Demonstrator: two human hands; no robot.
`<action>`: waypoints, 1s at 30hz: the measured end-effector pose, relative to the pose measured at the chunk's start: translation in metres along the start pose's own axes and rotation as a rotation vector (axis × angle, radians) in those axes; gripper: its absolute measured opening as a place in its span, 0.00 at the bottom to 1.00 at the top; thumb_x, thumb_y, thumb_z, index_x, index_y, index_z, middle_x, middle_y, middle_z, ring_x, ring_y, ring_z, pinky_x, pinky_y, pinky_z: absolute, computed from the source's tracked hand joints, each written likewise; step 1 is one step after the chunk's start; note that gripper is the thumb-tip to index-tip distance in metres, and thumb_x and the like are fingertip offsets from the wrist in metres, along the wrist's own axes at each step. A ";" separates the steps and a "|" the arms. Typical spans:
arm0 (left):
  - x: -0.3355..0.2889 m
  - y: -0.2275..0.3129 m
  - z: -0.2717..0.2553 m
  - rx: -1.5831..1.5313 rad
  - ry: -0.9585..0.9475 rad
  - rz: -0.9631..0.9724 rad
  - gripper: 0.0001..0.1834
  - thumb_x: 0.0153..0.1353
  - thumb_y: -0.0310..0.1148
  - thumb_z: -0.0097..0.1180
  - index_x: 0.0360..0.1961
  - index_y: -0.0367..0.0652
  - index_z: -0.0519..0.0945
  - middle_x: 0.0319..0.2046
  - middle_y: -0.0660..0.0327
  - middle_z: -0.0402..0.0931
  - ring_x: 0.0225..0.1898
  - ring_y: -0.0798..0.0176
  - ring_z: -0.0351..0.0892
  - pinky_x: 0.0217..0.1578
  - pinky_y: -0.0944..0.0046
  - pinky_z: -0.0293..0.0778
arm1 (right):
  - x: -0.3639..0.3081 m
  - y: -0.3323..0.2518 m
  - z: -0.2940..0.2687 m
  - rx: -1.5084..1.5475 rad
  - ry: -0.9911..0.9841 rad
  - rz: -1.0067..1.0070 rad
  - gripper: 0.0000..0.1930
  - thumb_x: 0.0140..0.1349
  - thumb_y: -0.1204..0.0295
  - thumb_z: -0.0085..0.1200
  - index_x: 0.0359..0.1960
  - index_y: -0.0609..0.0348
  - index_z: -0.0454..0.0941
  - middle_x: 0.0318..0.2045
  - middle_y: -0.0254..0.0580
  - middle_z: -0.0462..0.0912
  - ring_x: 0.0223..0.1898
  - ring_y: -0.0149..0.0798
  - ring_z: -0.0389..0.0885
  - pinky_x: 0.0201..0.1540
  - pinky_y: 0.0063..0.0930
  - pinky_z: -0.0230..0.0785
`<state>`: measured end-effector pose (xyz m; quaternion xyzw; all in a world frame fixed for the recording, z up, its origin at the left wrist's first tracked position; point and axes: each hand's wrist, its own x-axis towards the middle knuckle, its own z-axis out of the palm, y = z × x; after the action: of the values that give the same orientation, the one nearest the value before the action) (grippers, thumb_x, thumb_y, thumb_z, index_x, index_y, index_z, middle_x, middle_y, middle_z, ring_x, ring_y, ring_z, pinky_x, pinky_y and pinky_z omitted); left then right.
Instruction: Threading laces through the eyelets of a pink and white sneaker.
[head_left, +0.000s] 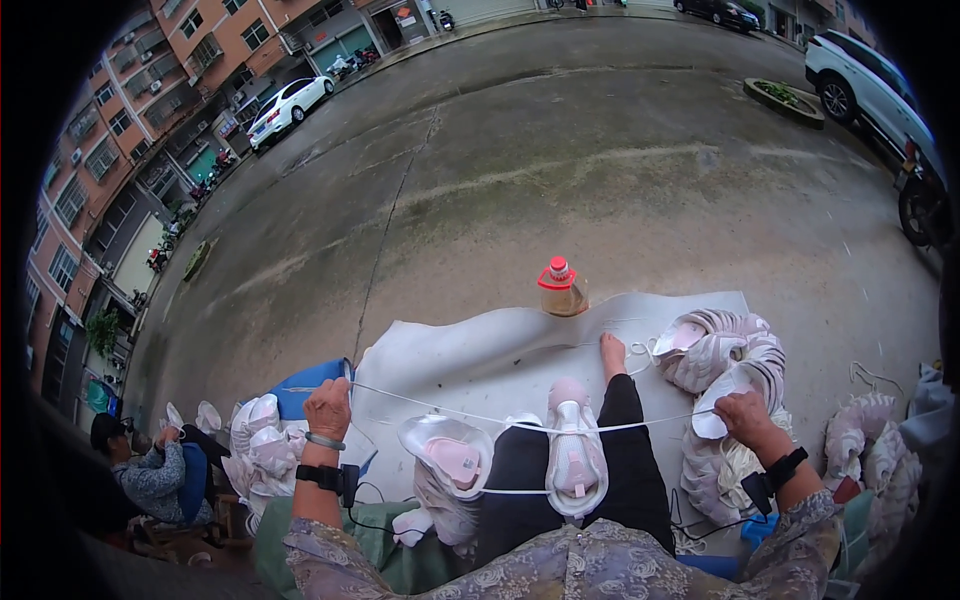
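Note:
A white and pink shoe upper (578, 425) lies upright between my thighs, toe pointing away from me. A long white shoelace (500, 418) runs across it and is stretched to both sides. My left hand (328, 410) is raised at the left with its fingers closed on the lace, and a thin end pokes out past them. At the right, my right hand (748, 418) grips the lace's other side, close above a pile of uppers. A lower stretch of white lace (515, 491) reaches left from the upper. Another upper (450, 460) tops a stack beside my left thigh.
White sheeting (440, 350) covers the ground ahead, with a red-capped bottle (562, 290) at its far edge. Nested uppers (725, 350) are heaped at the right, more uppers (265, 440) at the left. A seated person (160, 470) works at far left. Cars stand beyond.

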<state>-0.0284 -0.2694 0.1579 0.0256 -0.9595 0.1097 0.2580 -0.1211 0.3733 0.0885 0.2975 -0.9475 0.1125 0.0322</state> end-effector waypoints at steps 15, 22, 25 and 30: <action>0.024 -0.037 -0.055 -0.029 -0.007 0.115 0.05 0.51 0.31 0.51 0.23 0.45 0.69 0.21 0.56 0.68 0.23 0.49 0.71 0.21 0.55 0.67 | -0.055 0.135 -0.197 -0.693 0.307 0.218 0.05 0.52 0.76 0.50 0.21 0.57 0.67 0.19 0.43 0.70 0.22 0.47 0.69 0.28 0.35 0.58; 0.005 -0.060 -0.062 0.116 -0.299 0.040 0.05 0.50 0.31 0.51 0.21 0.43 0.72 0.19 0.54 0.72 0.24 0.50 0.74 0.23 0.55 0.69 | -0.060 0.175 -0.240 -0.892 0.361 0.265 0.03 0.54 0.77 0.48 0.26 0.57 0.67 0.21 0.43 0.71 0.22 0.46 0.70 0.27 0.34 0.59; -0.001 -0.069 -0.067 -0.112 -0.376 -0.087 0.03 0.49 0.28 0.51 0.23 0.43 0.76 0.18 0.58 0.74 0.22 0.57 0.75 0.22 0.61 0.69 | -0.064 0.187 -0.247 -0.949 0.315 0.396 0.03 0.53 0.79 0.46 0.28 0.57 0.68 0.24 0.43 0.73 0.28 0.46 0.74 0.31 0.33 0.63; -0.002 -0.067 -0.084 -0.764 -0.402 -0.330 0.08 0.49 0.24 0.50 0.31 0.39 0.78 0.18 0.64 0.74 0.19 0.71 0.72 0.21 0.71 0.67 | -0.059 0.189 -0.246 -0.972 0.313 0.441 0.05 0.52 0.81 0.45 0.28 0.57 0.67 0.26 0.43 0.74 0.31 0.47 0.75 0.34 0.34 0.64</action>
<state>0.0212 -0.3159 0.2411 0.1018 -0.9453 -0.3015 0.0715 -0.1823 0.6137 0.2838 0.0229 -0.9141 -0.2906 0.2818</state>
